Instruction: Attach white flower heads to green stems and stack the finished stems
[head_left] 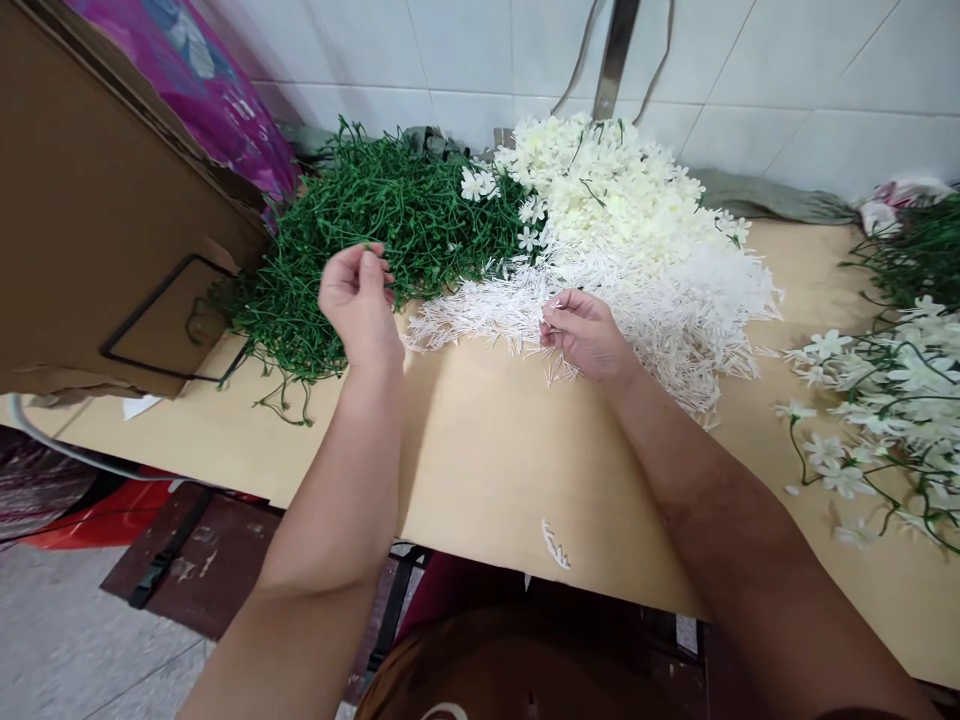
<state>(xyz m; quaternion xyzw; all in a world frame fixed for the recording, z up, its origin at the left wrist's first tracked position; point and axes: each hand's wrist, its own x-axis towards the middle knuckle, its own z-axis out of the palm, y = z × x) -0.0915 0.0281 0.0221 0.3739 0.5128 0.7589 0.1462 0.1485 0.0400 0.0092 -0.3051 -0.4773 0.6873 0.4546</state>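
Note:
My left hand (pixel 364 295) is raised in front of a heap of green plastic stems (pixel 405 205), thumb and finger pinched together. A bit of green shows at its fingertips; the rest of that stem is hidden by the hand. My right hand (pixel 585 335) is closed in a pinch over the edge of a pile of thin white sticks (pixel 682 310), with a small white stick between the fingertips. Behind the sticks lies a mound of cream-white artificial flower heads (pixel 607 190), touching both the sticks and the green stems.
Flowers on green stems (pixel 907 390) lie at the right, with more green stems behind. A cardboard box (pixel 97 200) and a purple bag (pixel 225 100) stand at the left. One white branched piece (pixel 556 545) lies near the front edge of the table (pixel 480 450). A tiled wall rises behind.

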